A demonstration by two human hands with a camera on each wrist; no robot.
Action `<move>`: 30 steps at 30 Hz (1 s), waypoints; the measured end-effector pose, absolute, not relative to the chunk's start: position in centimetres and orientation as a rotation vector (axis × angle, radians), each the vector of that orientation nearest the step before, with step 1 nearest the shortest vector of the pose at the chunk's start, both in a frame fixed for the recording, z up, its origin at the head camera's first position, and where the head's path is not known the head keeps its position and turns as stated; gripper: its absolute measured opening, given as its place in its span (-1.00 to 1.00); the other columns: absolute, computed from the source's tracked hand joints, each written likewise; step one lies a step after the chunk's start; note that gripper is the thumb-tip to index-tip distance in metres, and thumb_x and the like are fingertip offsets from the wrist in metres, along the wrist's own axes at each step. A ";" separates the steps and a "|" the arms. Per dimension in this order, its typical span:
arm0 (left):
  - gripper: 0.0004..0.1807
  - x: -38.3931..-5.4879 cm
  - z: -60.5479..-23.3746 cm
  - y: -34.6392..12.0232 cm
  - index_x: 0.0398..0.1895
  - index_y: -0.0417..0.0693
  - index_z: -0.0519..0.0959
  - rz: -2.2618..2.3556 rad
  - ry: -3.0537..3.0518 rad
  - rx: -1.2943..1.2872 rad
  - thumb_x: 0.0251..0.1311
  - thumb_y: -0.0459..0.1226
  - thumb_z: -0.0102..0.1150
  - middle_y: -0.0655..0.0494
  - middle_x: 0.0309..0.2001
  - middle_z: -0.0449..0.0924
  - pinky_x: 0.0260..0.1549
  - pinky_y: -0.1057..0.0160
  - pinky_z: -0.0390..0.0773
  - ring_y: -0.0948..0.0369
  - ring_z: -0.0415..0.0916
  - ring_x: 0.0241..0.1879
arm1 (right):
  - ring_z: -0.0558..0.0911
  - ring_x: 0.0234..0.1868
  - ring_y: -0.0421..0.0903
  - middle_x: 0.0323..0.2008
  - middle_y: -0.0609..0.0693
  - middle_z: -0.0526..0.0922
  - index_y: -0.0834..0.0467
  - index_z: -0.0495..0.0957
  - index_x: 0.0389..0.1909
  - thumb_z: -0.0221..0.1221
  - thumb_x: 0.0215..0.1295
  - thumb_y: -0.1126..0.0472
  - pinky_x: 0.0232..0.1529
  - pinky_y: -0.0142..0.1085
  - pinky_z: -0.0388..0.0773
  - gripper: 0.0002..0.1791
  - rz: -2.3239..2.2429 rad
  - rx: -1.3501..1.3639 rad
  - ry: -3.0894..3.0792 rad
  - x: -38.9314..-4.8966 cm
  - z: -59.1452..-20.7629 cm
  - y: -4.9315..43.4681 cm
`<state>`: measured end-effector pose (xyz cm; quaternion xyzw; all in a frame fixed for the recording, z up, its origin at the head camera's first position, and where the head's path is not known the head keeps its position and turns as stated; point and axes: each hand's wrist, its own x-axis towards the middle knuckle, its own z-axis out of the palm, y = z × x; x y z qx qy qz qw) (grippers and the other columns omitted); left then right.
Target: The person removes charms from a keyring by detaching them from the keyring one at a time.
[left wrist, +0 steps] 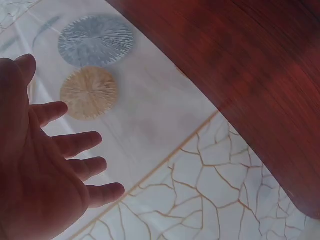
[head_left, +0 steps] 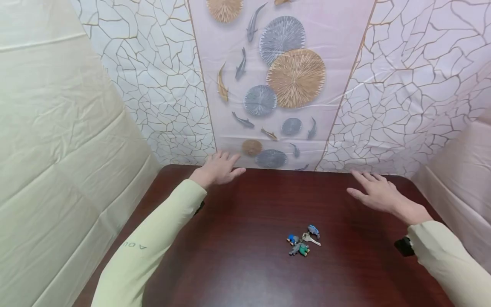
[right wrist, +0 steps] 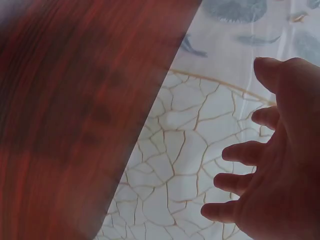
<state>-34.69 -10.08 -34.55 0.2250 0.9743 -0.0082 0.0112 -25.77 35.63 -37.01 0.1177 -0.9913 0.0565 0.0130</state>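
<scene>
My left hand is held out over the far left part of the table, fingers spread and holding nothing. The left wrist view shows its palm and extended fingers. Over the far right part, my right hand is likewise stretched out with nothing in it; its extended fingers show in the right wrist view. Between and nearer than both hands, a silver key lies on the table. Small figures are bunched around it: a blue-grey one, a blue one and a green-and-grey one.
The dark red-brown table has rounded far corners. Behind it hangs a patterned cloth with gold crack lines, round shapes and fish. Pale fabric walls in the left side, and more fabric the right.
</scene>
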 end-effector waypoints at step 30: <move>-0.29 -32.7 -37.4 -5.0 0.52 0.15 0.07 0.247 2.949 0.777 0.42 0.24 -0.32 -0.05 0.46 0.21 0.31 -0.21 0.23 -0.08 0.14 0.45 | 0.44 0.23 0.38 0.19 0.41 0.48 0.37 0.41 0.23 0.11 0.40 -0.01 0.16 0.26 0.38 -0.41 0.535 0.490 -3.029 -24.1 -39.0 31.3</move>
